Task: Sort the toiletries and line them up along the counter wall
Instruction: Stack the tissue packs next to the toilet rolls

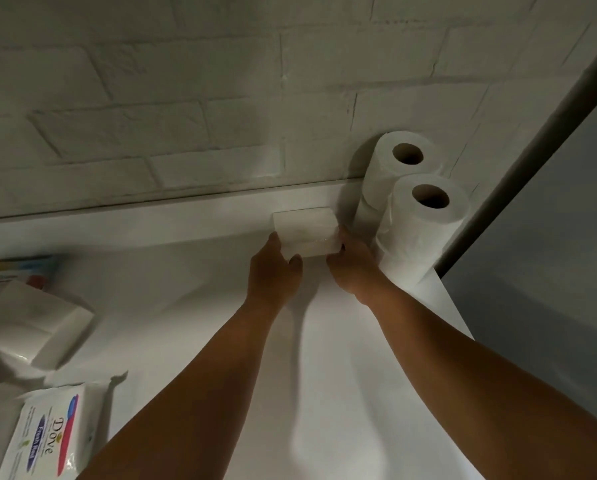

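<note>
Nearest the lens, a Dove wipes pack point(47, 434) lies flat on the white counter point(342, 393) at lower left. Behind it, a white wrapped pack point(37, 323) rests tilted. A blurred coloured box point(16, 268) sits further back, near the raised ledge point(151, 220) at the foot of the white brick wall point(186, 116).

Both forearms reach forward to a small white tissue pack point(305, 230). This pack stands on the counter against the ledge, just left of the toilet rolls point(425, 216).

- Left hand point(274, 271): grips the left end of the pack, thumb on the near face, a finger raised along the end.
- Right hand point(350, 268): grips the right end, fingertips bent onto the pack's near right corner.

The hands are apart, one at each end, with the pack clamped between them. The toilet rolls stand upright in the counter's far right corner, one behind the other, the rear one touching the wall.
</note>
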{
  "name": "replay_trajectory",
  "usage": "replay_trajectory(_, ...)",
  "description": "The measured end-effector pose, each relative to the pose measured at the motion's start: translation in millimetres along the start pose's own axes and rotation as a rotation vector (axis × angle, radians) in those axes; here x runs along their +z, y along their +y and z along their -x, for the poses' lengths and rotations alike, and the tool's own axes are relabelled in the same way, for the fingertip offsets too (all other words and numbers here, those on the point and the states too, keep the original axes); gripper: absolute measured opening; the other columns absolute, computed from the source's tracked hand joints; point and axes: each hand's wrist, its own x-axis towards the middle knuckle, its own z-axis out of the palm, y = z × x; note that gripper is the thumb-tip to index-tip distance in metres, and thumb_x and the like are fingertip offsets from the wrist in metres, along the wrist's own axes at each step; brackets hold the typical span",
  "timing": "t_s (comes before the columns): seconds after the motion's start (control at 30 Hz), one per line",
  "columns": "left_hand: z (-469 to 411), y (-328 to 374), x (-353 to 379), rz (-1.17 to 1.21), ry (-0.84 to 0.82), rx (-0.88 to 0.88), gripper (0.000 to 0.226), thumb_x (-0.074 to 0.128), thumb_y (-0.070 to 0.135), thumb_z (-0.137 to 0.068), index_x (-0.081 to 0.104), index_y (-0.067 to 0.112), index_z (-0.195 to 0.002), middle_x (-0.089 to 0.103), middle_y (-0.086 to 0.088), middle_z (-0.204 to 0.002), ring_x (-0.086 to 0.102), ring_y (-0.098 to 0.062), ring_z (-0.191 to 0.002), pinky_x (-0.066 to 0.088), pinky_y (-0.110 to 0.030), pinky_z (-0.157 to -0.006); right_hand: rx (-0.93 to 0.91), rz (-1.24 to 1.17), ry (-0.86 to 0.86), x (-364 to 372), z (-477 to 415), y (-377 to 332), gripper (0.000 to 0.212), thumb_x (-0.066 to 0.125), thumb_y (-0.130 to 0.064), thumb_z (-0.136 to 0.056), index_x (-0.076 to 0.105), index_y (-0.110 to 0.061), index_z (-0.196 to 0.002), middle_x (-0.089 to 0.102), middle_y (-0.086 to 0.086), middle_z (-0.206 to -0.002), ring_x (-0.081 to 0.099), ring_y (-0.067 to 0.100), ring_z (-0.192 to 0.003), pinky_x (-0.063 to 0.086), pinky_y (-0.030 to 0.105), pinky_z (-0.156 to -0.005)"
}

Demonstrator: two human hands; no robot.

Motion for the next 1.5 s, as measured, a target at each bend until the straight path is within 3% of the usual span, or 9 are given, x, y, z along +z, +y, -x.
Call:
replay_trajectory(0.2,7,-1,-8,0.011,-0.013,0.002,0.033,0.06,0.016,-0.089,0.054,0.01,-0.122,0.057,0.004,-0.095,0.058,-0.021,-0.091,0.03,-0.015,-0.068,-0.09,0.151,0.045,3,16,-16,0.065,0.053,-0.016,-0.087,0.031,-0.022,-0.147,0.045,0.003,-0.144,0.046,0.025,-0.131,0.044,0.042,-0.107)
replay_trajectory(0.27,12,-5,-14,0.04,-0.016,-0.016,0.049,0.06,0.02,-0.092,0.047,0.012,-0.138,0.062,-0.002,-0.122,0.059,-0.021,-0.114,0.039,-0.016,-0.085,-0.143,0.209,0.068,8,27,-21,0.073,0.055,-0.017,-0.09,0.019,-0.019,-0.154,0.024,0.005,-0.159,0.027,0.025,-0.145,0.029,0.035,-0.117)
replay_trajectory(0.37,22,-14,-33,0.106,0.012,-0.015,0.064,0.061,0.027,-0.094,0.036,0.018,-0.152,0.047,0.0,-0.151,0.049,-0.019,-0.135,0.041,-0.036,-0.112,-0.259,0.297,0.139,21,46,-30,0.07,0.056,-0.02,-0.093,0.023,-0.015,-0.154,0.015,0.006,-0.163,0.013,0.02,-0.15,0.017,0.022,-0.111)
replay_trajectory(0.63,61,-48,-134,0.099,0.149,0.039,0.043,0.056,0.043,-0.098,0.055,0.024,-0.136,0.059,0.01,-0.137,0.055,-0.01,-0.124,0.045,-0.033,-0.107,-0.486,0.223,0.179,83,104,-73,0.034,0.063,-0.019,-0.09,0.063,-0.014,-0.124,0.059,0.002,-0.134,0.053,0.015,-0.125,0.028,0.007,-0.101)
replay_trajectory(0.7,71,-60,-159,0.063,0.169,0.044,0.04,0.057,0.043,-0.097,0.06,0.023,-0.132,0.061,0.009,-0.134,0.057,-0.011,-0.121,0.045,-0.033,-0.106,-0.501,0.173,0.173,101,116,-85,0.031,0.065,-0.018,-0.089,0.065,-0.014,-0.119,0.064,0.0,-0.125,0.06,0.016,-0.115,0.038,0.012,-0.098)
replay_trajectory(0.83,86,-87,-209,-0.067,0.209,0.083,0.034,0.062,0.037,-0.096,0.065,0.019,-0.125,0.066,0.004,-0.127,0.061,-0.016,-0.116,0.046,-0.028,-0.101,-0.494,0.12,0.112,143,137,-108,0.032,0.068,-0.023,-0.088,0.065,-0.014,-0.119,0.065,0.0,-0.122,0.061,0.017,-0.113,0.048,0.029,-0.099)
replay_trajectory(1.13,74,-174,-310,-0.38,0.13,0.002,0.047,0.062,0.035,-0.095,0.056,0.014,-0.136,0.059,-0.009,-0.137,0.052,-0.027,-0.127,0.036,-0.032,-0.109,-0.422,0.178,-0.086,251,165,-149,0.053,0.067,-0.031,-0.087,0.052,-0.019,-0.136,0.053,-0.001,-0.139,0.052,0.016,-0.126,0.037,0.021,-0.103)
replay_trajectory(1.3,63,-205,-341,-0.473,0.016,-0.094,0.053,0.057,0.037,-0.097,0.048,0.014,-0.144,0.054,-0.01,-0.143,0.051,-0.03,-0.129,0.039,-0.037,-0.108,-0.345,0.28,-0.156,293,170,-161,0.069,0.067,-0.039,-0.087,0.039,-0.016,-0.146,0.045,0.004,-0.147,0.046,0.022,-0.132,0.035,0.027,-0.107)
replay_trajectory(1.5,55,-221,-357,-0.541,-0.139,-0.115,0.05,0.054,0.035,-0.098,0.045,0.014,-0.142,0.06,-0.011,-0.13,0.057,-0.03,-0.114,0.043,-0.034,-0.089,-0.207,0.435,-0.14,328,163,-171,0.053,0.061,-0.046,-0.087,0.053,-0.009,-0.126,0.057,0.01,-0.124,0.055,0.03,-0.114,0.048,0.035,-0.093)
